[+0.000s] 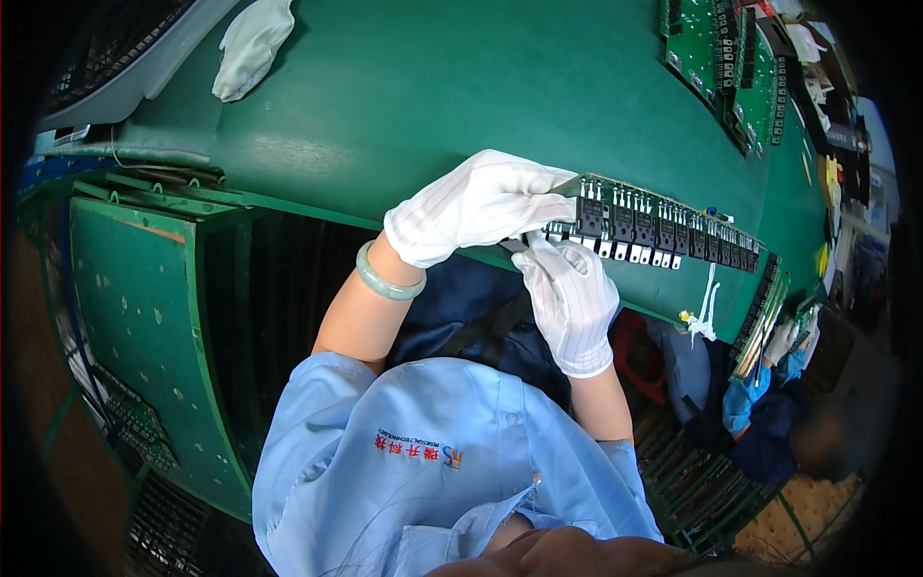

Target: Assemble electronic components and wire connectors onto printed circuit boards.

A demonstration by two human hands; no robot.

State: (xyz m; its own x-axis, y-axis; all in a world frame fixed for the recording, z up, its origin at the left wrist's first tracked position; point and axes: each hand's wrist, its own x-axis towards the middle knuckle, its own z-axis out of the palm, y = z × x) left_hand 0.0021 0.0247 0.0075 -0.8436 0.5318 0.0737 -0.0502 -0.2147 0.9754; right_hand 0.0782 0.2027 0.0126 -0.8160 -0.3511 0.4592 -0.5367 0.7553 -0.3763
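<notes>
A green circuit board [615,183] stands near the table's front edge, its long side running off to the right. Along the side facing me sits a row of black transistors [620,224] with metal tabs. My left hand [476,207], in a white striped glove, is closed around the board's left end. Below it my right hand [574,303], gloved the same way, has thumb and fingers pinched together at the lower edge by the leftmost transistors. Whatever lies between those right fingertips is hidden. A pale green bangle [385,279] circles my left wrist.
The green table [385,87] carries a white glove [253,48] at the far left and more populated boards [716,62] at the far right. White ties [707,308] lie at the front edge. Another person's gloved hand [784,337] works beside stacked boards [760,322] on the right.
</notes>
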